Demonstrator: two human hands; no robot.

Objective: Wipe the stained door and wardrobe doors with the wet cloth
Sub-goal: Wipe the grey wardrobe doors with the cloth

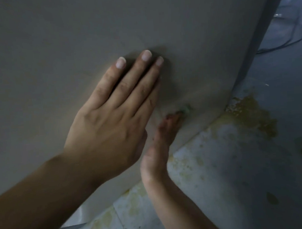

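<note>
Right grip: the right hand [159, 149], blurred, reaches up to the low part of the door [53, 40]. Its fingertips [173, 115] are at a bit of cloth [186, 108]. I cannot tell whether the grip pinches the cloth or only presses it to the panel.
Cloth: only a small green scrap shows, blurred. It lies against the door just above the bottom edge, past the fingertips.
Left grip: the left hand [110, 120] lies flat on the door, just above and left of the right hand. Its fingers [132, 80] are straight and close together, and it holds nothing.
Door: a plain pale grey-beige panel in dim light, with faint streaks near the cloth.
Edges: the bottom edge runs aslant from lower left to right, just under the right hand. The side edge [258, 37] rises at the right as a grey strip.
Room: a wide stretch of panel lies above and left of the left hand. Right of the cloth, a short stretch leads to the corner.
Floor: the floor [239, 179] is pale tile with yellow stains [249, 115], thickest at the door's corner. A dark cable [290, 40] lies well apart at upper right.
</note>
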